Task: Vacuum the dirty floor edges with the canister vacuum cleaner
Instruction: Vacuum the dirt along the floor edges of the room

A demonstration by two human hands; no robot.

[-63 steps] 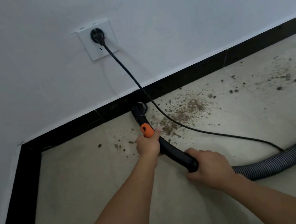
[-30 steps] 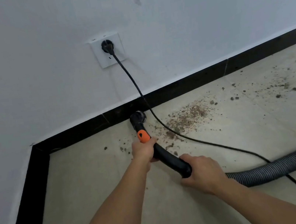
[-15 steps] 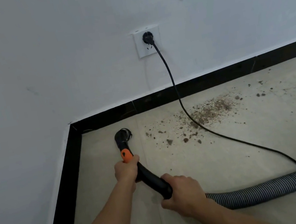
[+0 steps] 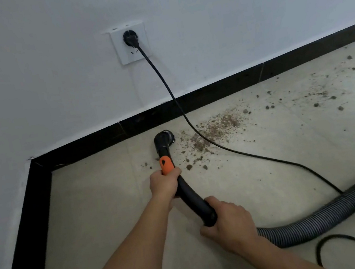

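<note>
My left hand (image 4: pixel 165 184) grips the black vacuum handle (image 4: pixel 192 198) just below its orange slider (image 4: pixel 166 164). Farther back, my right hand (image 4: pixel 228 219) grips the handle's rear end, where the ribbed grey hose (image 4: pixel 337 209) joins it. The round black nozzle (image 4: pixel 163 139) rests on the beige floor close to the black skirting (image 4: pixel 190 104). A patch of brown dirt (image 4: pixel 215 129) lies just right of the nozzle, and scattered crumbs (image 4: pixel 319 98) spread farther right along the wall.
The black power cord (image 4: pixel 197 131) runs from a plug in the white wall socket (image 4: pixel 130 43) down across the dirt and off to the right, looping at the lower right. Black skirting (image 4: pixel 33 215) also lines the left wall, forming a corner.
The nozzle has swept right from near the corner to the left edge of the dirt patch. Both hands moved with it and kept their grip.
</note>
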